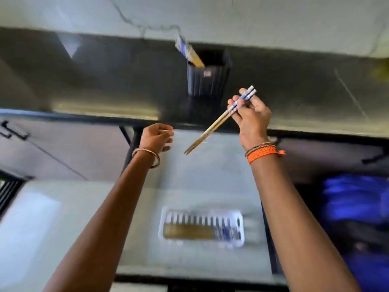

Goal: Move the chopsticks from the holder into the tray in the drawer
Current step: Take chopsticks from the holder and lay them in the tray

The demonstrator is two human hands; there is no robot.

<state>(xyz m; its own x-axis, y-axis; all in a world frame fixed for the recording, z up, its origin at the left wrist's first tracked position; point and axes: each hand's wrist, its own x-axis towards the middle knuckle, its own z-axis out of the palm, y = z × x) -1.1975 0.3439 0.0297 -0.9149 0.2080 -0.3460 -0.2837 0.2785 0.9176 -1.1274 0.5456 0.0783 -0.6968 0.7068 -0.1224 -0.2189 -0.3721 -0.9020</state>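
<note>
My right hand [251,116] grips a pair of chopsticks [212,127] by their blue-and-white tops, tips slanting down to the left over the open drawer [189,165]. A black holder [207,81] stands on the dark counter behind, with several more chopsticks [189,53] leaning out of its left side. In the drawer below lies a white slotted tray [168,218] with several chopsticks [200,231] lying flat in it. My left hand [156,138] hovers at the drawer's back edge, fingers curled; whether the pale thin thing at its fingertips is held is blurred.
The dark counter [84,81] runs across the view below a pale wall. Closed cabinet fronts with black handles [12,131] sit left of the drawer. A blue object [355,199] lies at the lower right. A pale surface [31,218] fills the lower left.
</note>
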